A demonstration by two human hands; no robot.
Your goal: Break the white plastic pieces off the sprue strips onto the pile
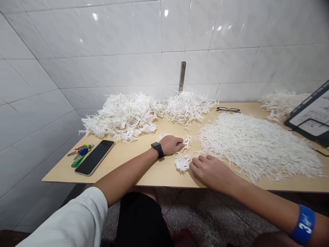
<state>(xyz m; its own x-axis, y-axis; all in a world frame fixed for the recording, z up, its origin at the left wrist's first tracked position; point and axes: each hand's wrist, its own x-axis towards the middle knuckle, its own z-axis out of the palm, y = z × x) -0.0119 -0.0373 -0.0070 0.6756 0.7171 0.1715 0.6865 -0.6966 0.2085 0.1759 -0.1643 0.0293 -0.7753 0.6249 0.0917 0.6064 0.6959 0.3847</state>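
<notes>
My left hand (172, 144), with a black watch on its wrist, is closed at the middle of the table beside a white branched plastic piece (188, 143). What its fingertips hold, if anything, is too small to make out. My right hand (205, 168) is closed near the front edge, its fingertips next to a small white cluster (182, 164); its grip is hidden. A broad pile of small white pieces (257, 144) spreads on the right. Tangled white branched pieces (125, 113) are heaped at the back left, with another heap (189, 104) beside them.
A phone (95, 157) and keys with a green tag (80, 156) lie on the left of the wooden table (61, 171). Eyeglasses (228, 109) rest near the tiled wall. A dark-framed board (311, 116) leans at the right, near another white pile (280, 103).
</notes>
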